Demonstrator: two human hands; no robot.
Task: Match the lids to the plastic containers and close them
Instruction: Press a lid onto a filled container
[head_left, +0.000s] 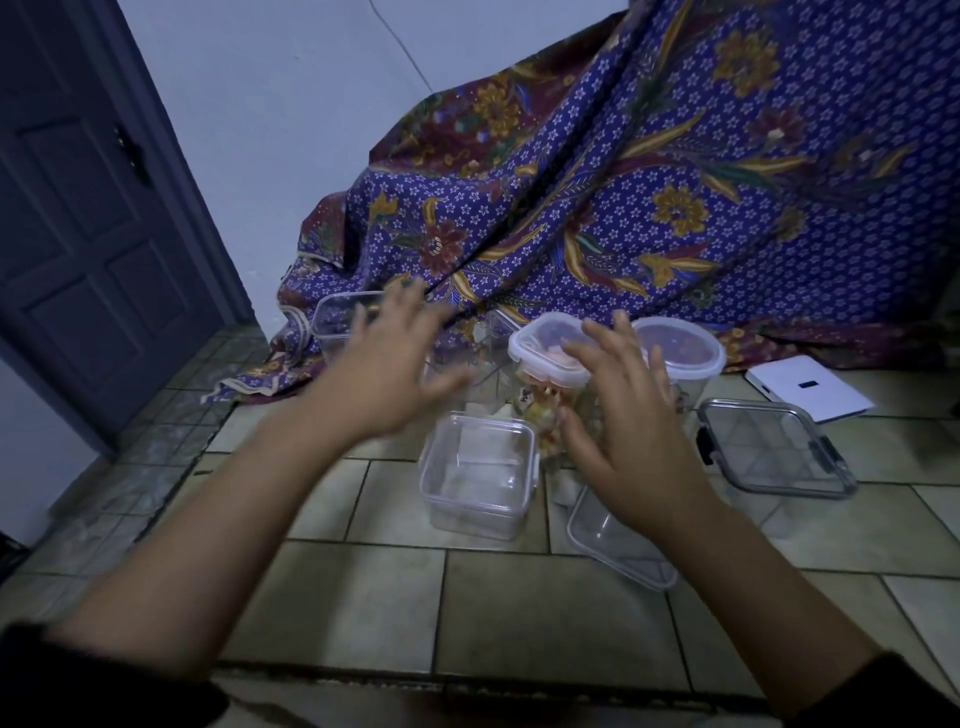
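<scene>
Jar (545, 343), closed, holds orange pieces (543, 421); left hand (387, 374), right hand (631, 431) hover, grip loose, empty

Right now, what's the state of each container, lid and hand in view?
Left hand: open, holds nothing, blurred.
Right hand: open, holds nothing.
Tall container: lid on.
Round container: lid on.
Square container: lid seems on.
Back-left container: no lid.
Black-latched lid: loose on floor.
Clear lid: loose on floor, partly hidden by right hand.
Door: looks shut.

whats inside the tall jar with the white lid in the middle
Orange and pale pieces show through the clear wall of the jar, below the white lid. Too blurred to name; the right hand hides its right side.
</scene>
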